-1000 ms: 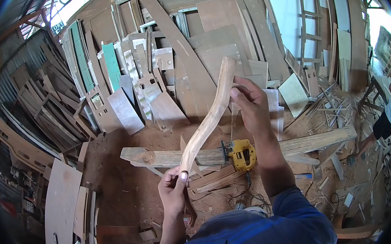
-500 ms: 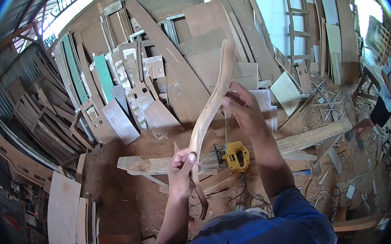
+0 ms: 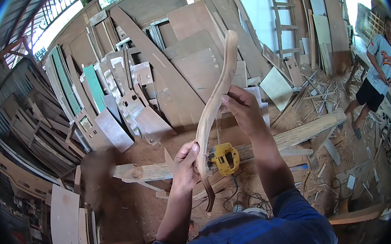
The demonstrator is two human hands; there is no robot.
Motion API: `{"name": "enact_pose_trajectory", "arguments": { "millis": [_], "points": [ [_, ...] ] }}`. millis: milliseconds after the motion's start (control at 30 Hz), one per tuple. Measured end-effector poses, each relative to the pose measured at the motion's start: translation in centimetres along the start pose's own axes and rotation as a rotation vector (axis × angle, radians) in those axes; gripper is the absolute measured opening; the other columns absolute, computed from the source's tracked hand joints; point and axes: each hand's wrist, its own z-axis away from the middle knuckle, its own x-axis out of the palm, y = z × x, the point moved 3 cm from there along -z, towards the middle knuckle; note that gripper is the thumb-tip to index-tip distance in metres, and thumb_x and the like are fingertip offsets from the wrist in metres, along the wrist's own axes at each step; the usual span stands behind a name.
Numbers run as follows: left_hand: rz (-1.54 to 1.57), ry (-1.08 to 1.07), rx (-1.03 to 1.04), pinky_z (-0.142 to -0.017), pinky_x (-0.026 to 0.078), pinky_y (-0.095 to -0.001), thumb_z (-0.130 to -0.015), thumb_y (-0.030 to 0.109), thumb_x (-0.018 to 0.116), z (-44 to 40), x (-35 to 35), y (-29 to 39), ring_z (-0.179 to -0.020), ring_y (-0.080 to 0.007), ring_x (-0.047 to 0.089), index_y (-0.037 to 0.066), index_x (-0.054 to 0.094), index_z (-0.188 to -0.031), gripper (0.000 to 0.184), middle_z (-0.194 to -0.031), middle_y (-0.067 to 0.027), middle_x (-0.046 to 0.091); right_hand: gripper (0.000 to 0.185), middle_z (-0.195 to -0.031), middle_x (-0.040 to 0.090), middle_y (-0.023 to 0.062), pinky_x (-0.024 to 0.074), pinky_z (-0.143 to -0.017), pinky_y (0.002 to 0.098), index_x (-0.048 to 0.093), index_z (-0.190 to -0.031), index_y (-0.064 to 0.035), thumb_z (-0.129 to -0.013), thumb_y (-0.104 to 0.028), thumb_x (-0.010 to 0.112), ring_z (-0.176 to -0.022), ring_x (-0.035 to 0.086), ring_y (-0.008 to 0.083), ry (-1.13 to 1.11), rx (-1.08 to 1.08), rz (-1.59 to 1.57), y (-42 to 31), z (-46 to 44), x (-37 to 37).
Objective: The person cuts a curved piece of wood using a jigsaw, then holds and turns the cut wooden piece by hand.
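Note:
A long, S-curved piece of pale wood (image 3: 216, 99) is held up slantwise in front of me, its lower tip darker and hooked. My left hand (image 3: 187, 165) pinches it near the lower end, with the thumb on its face. Higher up, around the middle, my right hand (image 3: 242, 107) grips its right edge between thumb and fingers. Behind and below the wood, a yellow jigsaw (image 3: 227, 159) rests on a thick, rough wooden beam (image 3: 308, 132), its cord running down toward my feet.
Boards and cut panels (image 3: 156, 125) lean against the back wall, near a wooden ladder (image 3: 284, 16). Curved wooden parts (image 3: 11, 168) are stacked at left. Offcuts (image 3: 326, 99) litter the ground at right, where another person (image 3: 379, 66) stands. A pale panel (image 3: 66, 226) stands at lower left.
The view has swung slightly right, so the surroundings shift left and the other person shows more fully. The curved wood sits a little more upright, still in both hands.

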Motion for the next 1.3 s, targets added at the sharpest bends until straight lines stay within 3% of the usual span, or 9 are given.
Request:
{"name": "enact_pose_trajectory", "arguments": {
  "millis": [233,333,433,533,700,933,967,1067,1300],
  "points": [
    [-0.061,0.114,0.097,-0.089,0.062,-0.0336,-0.108,0.014,0.076,-0.4,0.5,-2.2,-0.098,-0.0167,0.076,0.002,0.079,-0.128,0.023,-0.113,-0.0106,0.082,0.028,-0.119,0.077,0.0069,0.0586,-0.094,0.0308,0.071,-0.136,0.0046,-0.114,-0.01,0.062,-0.108,0.07,0.0114,-0.048,-0.008,-0.095,0.6,0.4,-2.0],
    [-0.098,0.152,0.175,-0.097,0.06,-0.0332,-0.105,0.007,0.078,-0.2,0.5,-2.8,-0.105,-0.0162,0.076,0.002,0.08,-0.126,0.021,-0.119,-0.0116,0.082,0.049,-0.138,0.072,0.0157,0.0586,-0.112,0.0428,0.051,-0.159,0.0097,-0.116,-0.011,0.058,-0.132,0.069,0.0246,-0.134,0.015,-0.014,1.8,0.1,-3.2],
    [-0.117,0.166,0.2,-0.103,0.06,-0.0332,-0.104,-0.001,0.077,0.1,0.3,-2.9,-0.113,-0.0174,0.076,0.001,0.08,-0.126,0.022,-0.128,-0.015,0.081,0.053,-0.146,0.068,0.0172,0.0581,-0.114,0.0466,0.046,-0.163,0.0105,-0.116,-0.012,0.057,-0.137,0.068,0.0282,-0.166,0.063,-0.097,2.2,0.0,-2.8],
    [-0.149,0.212,0.263,-0.104,0.06,-0.0345,-0.103,-0.003,0.078,0.8,0.0,-2.9,-0.116,-0.0186,0.076,0.002,0.08,-0.125,0.023,-0.129,-0.016,0.081,0.046,-0.135,0.074,0.018,0.0603,-0.106,0.0374,0.054,-0.158,0.008,-0.115,-0.007,0.056,-0.124,0.072,0.0213,-0.164,0.071,-0.223,2.1,-0.4,-1.2],
    [-0.087,0.281,0.438,-0.103,0.06,-0.0356,-0.1,-0.006,0.08,3.3,-0.4,-2.0,-0.117,-0.0213,0.075,0.002,0.082,-0.123,0.024,-0.131,-0.0182,0.079,0.055,-0.141,0.07,0.0242,0.0609,-0.11,0.0448,0.041,-0.166,0.0105,-0.117,-0.01,0.055,-0.128,0.073,0.03,-0.332,0.11,-0.363,5.2,-1.8,2.1],
    [-0.762,0.77,0.796,-0.098,0.059,-0.0318,-0.097,-0.005,0.084,11.7,-1.8,1.4,-0.113,-0.0194,0.074,-0.001,0.083,-0.12,0.023,-0.129,-0.0182,0.078,0.056,-0.143,0.07,0.0279,0.0595,-0.113,0.048,0.041,-0.166,0.0113,-0.117,-0.011,0.055,-0.131,0.072,0.039,-0.641,0.306,-0.568,10.2,-1.7,12.3],
    [-0.88,0.854,0.85,-0.091,0.06,-0.0319,-0.093,-0.005,0.087,13.0,-1.4,2.3,-0.108,-0.021,0.075,0.0,0.084,-0.116,0.024,-0.122,-0.0175,0.08,0.056,-0.143,0.07,0.0276,0.0594,-0.113,0.048,0.042,-0.165,0.0112,-0.116,-0.011,0.056,-0.131,0.073,0.0387,-0.672,0.354,-0.598,10.6,-1.2,14.2],
    [-1.429,0.996,0.991,-0.087,0.06,-0.033,-0.089,-0.008,0.088,17.9,-0.3,5.0,-0.102,-0.0229,0.074,-0.003,0.083,-0.114,0.026,-0.121,-0.019,0.08,0.056,-0.143,0.072,0.0264,0.0586,-0.114,0.0473,0.048,-0.163,0.0095,-0.112,-0.012,0.056,-0.131,0.073,0.0379,-0.766,0.457,-0.677,11.2,0.6,19.9],
    [-2.073,1.359,1.092,-0.077,0.053,-0.0358,-0.083,0.003,0.093,29.8,0.4,8.8,-0.088,-0.0231,0.071,0.014,0.086,-0.104,0.026,-0.112,-0.0087,0.082,0.077,-0.143,0.072,0.0296,0.0558,-0.117,0.0467,0.048,-0.165,0.0065,-0.095,-0.021,0.061,-0.132,0.072,0.0397,-1.082,0.589,-0.894,10.6,6.5,33.0]
  ]
}}
